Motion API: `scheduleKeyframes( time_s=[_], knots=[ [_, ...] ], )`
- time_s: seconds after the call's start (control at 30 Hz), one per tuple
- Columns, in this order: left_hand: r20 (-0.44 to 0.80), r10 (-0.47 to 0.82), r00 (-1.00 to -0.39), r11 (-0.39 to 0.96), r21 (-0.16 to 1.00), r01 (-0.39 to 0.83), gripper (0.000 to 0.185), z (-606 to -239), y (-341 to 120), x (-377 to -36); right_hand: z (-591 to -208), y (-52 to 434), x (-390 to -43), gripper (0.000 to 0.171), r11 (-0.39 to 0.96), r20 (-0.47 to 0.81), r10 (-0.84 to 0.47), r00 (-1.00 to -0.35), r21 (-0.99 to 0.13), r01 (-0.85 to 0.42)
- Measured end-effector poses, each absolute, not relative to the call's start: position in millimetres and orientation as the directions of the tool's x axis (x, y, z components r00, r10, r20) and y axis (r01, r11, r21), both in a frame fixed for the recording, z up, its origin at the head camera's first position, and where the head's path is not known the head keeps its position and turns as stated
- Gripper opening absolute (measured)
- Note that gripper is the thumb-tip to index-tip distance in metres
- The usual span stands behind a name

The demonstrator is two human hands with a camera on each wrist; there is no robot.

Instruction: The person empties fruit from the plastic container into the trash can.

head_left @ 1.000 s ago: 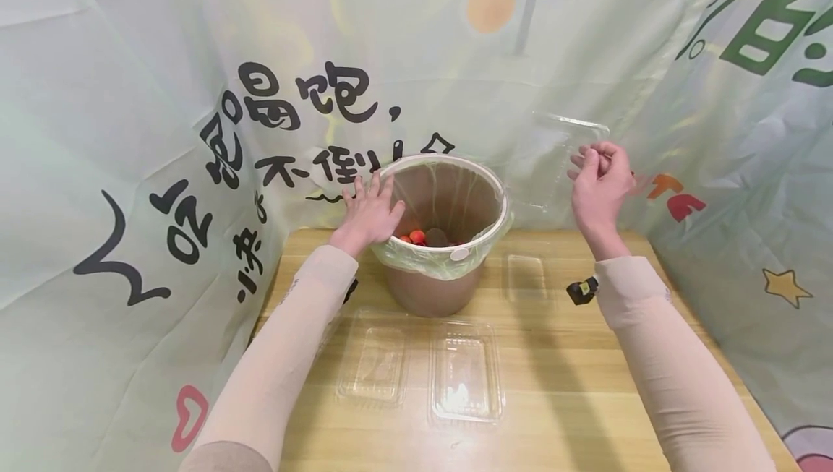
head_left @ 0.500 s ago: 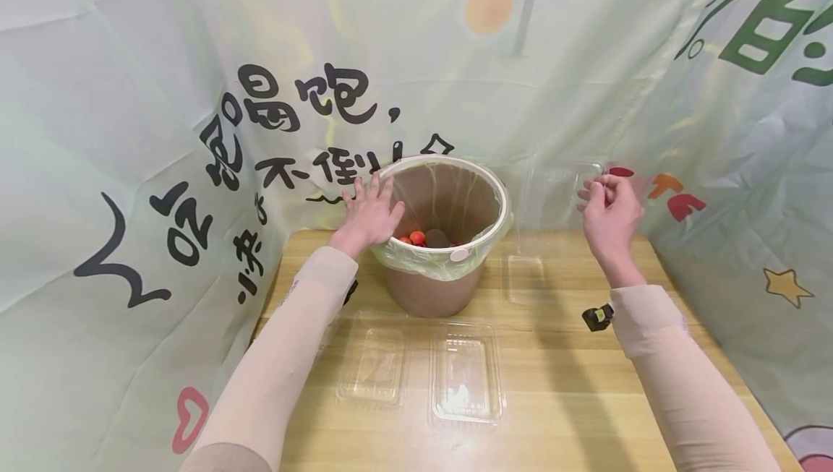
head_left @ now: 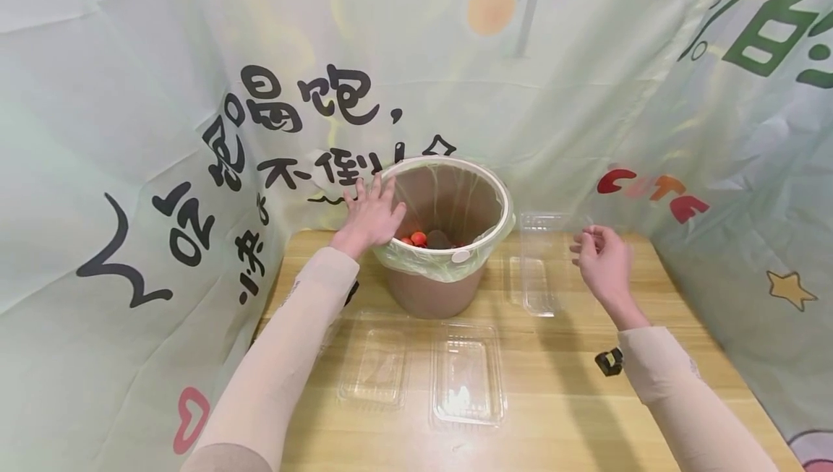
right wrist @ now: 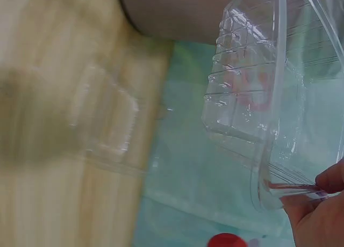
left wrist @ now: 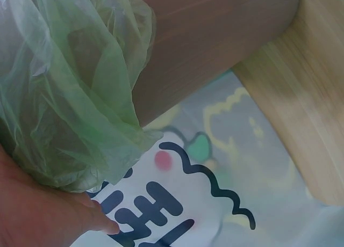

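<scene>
A brown bucket (head_left: pixel 434 298) with a white rim stands on the table, lined with a thin green plastic bag (head_left: pixel 426 268). Red round things (head_left: pixel 418 238) and a dark grey lump lie inside it. My left hand (head_left: pixel 372 217) rests on the bucket's left rim, fingers spread; in the left wrist view its edge lies beside the bag's folds. Right of the bucket, my right hand (head_left: pixel 604 262) pinches the edge of a clear plastic food container (right wrist: pixel 247 91) between thumb and fingers. The held container is tilted up on its side, low over the table.
Two more clear containers lie in front of the bucket, one at left (head_left: pixel 374 367) and one at right (head_left: pixel 467 378). Another clear container (right wrist: pixel 110 118) lies behind the held one. Printed cloth walls (head_left: pixel 560 96) enclose the wooden table (head_left: pixel 534 400) at the back and sides.
My right hand has come down with the clear container, from in front of the back cloth to just above the table. The left hand has stayed on the bucket rim.
</scene>
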State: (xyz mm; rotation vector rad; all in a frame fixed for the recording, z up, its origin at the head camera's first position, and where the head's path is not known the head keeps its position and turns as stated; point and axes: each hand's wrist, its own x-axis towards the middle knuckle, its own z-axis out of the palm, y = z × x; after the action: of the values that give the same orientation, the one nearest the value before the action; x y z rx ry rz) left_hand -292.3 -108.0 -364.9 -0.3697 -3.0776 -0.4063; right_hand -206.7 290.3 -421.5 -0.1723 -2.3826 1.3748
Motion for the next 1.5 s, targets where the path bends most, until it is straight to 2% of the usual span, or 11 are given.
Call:
scheduleKeyframes(
  time_s=[0.47, 0.97, 1.5],
  knots=[
    [0.046, 0.23, -0.972, 0.936, 0.263, 0.234, 0.073, -365.7, -107.8, -292.1, -466.2, 291.6, -174.3, 0.038, 0.603, 0.21, 0.261, -0.942, -0.798, -0.01],
    [0.049, 0.226, -0.973, 0.936, 0.264, 0.231, 0.073, -366.2, -107.7, -292.0, -503.6, 293.3, -152.8, 0.035, 0.599, 0.039, 0.206, -0.978, -0.795, 0.095],
    [0.049, 0.227, -0.973, 0.934, 0.271, 0.231, 0.073, -365.6, -107.2, -291.2, -529.3, 299.6, -148.8, 0.033, 0.75, -0.009, 0.135, -0.991, -0.653, 0.108]
  ],
)
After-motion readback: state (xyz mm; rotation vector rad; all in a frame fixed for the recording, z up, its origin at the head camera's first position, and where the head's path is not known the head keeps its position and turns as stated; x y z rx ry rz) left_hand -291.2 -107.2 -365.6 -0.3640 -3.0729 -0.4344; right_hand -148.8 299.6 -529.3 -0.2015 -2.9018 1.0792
